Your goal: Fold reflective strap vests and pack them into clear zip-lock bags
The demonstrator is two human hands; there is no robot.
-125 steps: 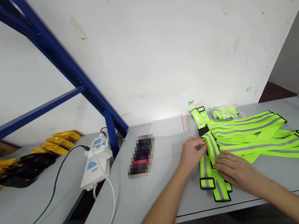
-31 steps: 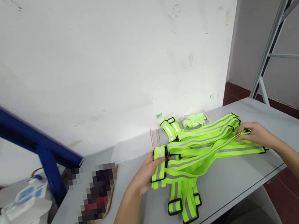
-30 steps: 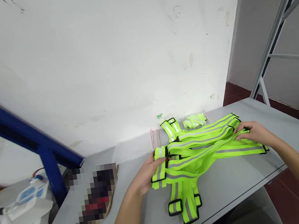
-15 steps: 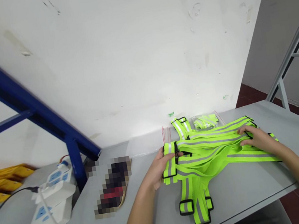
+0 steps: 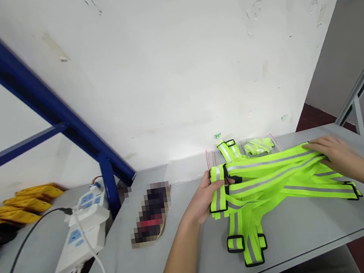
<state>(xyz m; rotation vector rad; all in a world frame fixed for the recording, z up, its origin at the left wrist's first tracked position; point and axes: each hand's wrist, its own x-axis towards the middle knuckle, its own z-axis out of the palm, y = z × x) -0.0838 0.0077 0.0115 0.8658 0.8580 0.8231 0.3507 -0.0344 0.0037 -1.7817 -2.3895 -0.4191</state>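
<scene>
A pile of neon-yellow reflective straps (image 5: 271, 187) with grey stripes and black buckles lies on the grey table. My left hand (image 5: 204, 199) grips the straps' left end beside a black buckle, thumb on top and fingers beneath. At the far end, my right hand (image 5: 337, 154) is closed on the strap ends, holding them stretched to the right. Loose strap ends with black buckles (image 5: 254, 260) hang toward the table's front edge. Behind the pile lies a folded reflective strap in a clear bag (image 5: 258, 146).
Flat clear zip bags (image 5: 187, 168) lie against the white wall. A blurred-out dark item (image 5: 150, 214) rests left of my left hand. White power strips (image 5: 81, 238) with cables, a blue metal frame (image 5: 109, 184) and yellow packets (image 5: 24, 205) stand farther left.
My right hand has moved right and slightly up, drawing the upper straps out straighter. My left hand keeps its hold. The view has shifted a little to the left.
</scene>
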